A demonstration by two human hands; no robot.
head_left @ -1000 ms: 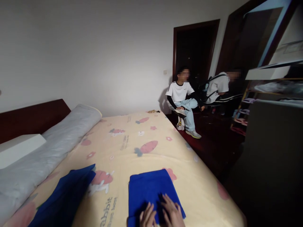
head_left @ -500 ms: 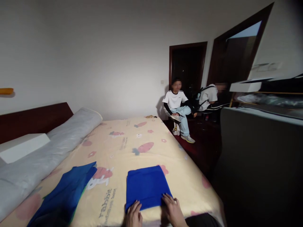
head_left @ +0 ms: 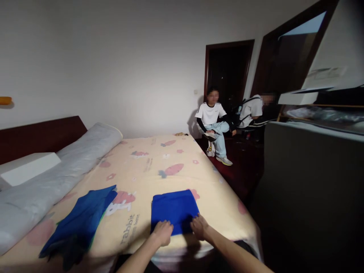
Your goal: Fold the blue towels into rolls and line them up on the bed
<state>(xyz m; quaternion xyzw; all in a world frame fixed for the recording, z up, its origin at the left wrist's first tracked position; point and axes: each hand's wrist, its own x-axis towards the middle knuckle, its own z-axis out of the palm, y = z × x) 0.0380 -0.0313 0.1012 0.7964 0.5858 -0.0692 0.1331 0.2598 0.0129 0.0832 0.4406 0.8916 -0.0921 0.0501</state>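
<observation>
A folded blue cloth (head_left: 175, 207), roughly square, lies flat near the front edge of the bed. At its near left corner, my left hand (head_left: 163, 232) is closed with the fingers curled onto the fabric. My right hand (head_left: 199, 226) grips the near right corner in the same way; its fingertips are partly hidden. To the left lies a darker blue piece of cloth (head_left: 82, 216) with green edging, loosely spread, its near end crumpled in shadow. Neither hand touches it.
Under the cloths is a bed with a yellow rabbit-print sheet (head_left: 148, 212). A grey roll (head_left: 85, 163) and a white box (head_left: 30, 167) lie along the left. Two people sit beyond, one in a white shirt (head_left: 210, 113). A dark panel (head_left: 307, 182) stands at right.
Both hands have moved forward onto the near corners of the folded blue cloth, and their fingers have gone from laid out to curled. More of both forearms shows. The view has tilted slightly downward.
</observation>
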